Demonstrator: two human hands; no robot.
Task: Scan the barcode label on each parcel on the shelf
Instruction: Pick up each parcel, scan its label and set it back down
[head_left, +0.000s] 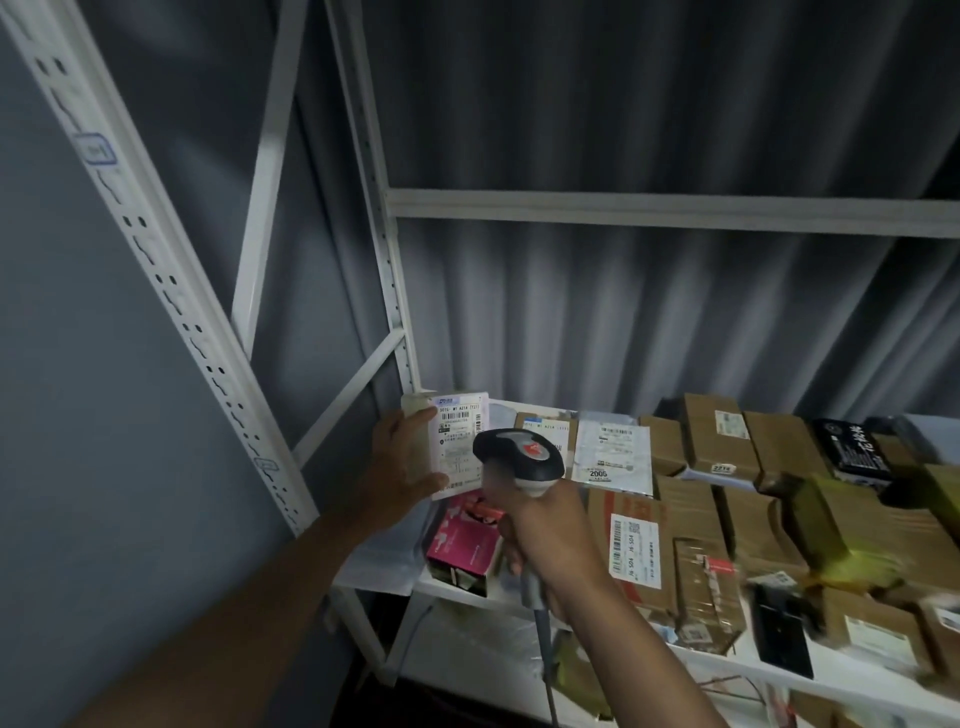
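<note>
Parcel (457, 447) held up; scanner (522, 460) seemingly aimed.

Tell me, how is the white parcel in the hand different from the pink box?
The white parcel is held upright by the left hand; the pink box lies on the shelf. The white parcel's label faces us; the pink box shows none. Both sit at the shelf's left end.

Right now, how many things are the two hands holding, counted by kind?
White parcel, held in the left hand: 1
Barcode scanner, held in the right hand: 1
Total: 2
</note>
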